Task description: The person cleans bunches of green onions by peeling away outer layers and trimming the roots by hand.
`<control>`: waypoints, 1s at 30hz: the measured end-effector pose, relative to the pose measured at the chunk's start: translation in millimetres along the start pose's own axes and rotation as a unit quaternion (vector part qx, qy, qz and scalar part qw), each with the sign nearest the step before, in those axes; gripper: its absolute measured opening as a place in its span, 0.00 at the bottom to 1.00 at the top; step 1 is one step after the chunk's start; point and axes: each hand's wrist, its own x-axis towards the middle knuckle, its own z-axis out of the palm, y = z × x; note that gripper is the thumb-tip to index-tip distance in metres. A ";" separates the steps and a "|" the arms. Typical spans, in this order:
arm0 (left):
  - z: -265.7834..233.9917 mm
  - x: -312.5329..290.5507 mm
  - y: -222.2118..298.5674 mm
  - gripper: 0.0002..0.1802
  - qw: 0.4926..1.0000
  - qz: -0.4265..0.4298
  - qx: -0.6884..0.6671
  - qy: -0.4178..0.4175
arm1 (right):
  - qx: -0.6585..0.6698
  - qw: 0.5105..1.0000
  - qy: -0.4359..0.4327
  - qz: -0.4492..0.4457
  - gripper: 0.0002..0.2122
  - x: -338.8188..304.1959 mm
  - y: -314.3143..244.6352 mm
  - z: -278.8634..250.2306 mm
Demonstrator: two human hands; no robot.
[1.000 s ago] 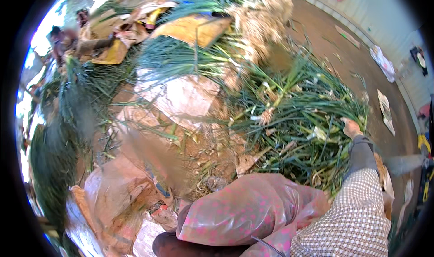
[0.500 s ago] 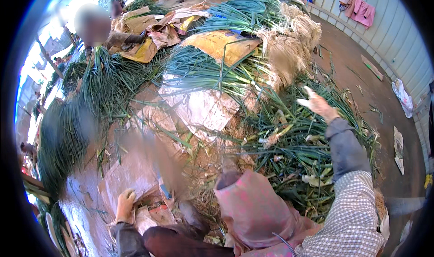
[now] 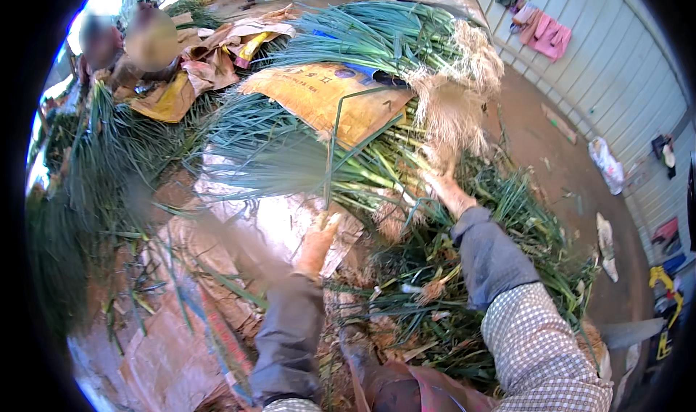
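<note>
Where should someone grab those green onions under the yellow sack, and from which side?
Probably by the pale onion stalks, from the near side: there they bunch closely and lie exposed, while the leaves fan out leftward and the yellow sack lies over the far part.

Dark printed characters [image 3: 325, 79], partly blurred, on the upper part of the yellow sack [image 3: 355, 115].
</note>
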 end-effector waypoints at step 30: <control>-27.9 -28.7 -102.4 0.59 0.792 -0.286 0.349 0.412 | -0.339 0.930 0.129 -0.054 0.35 44.5 38.4 -66.6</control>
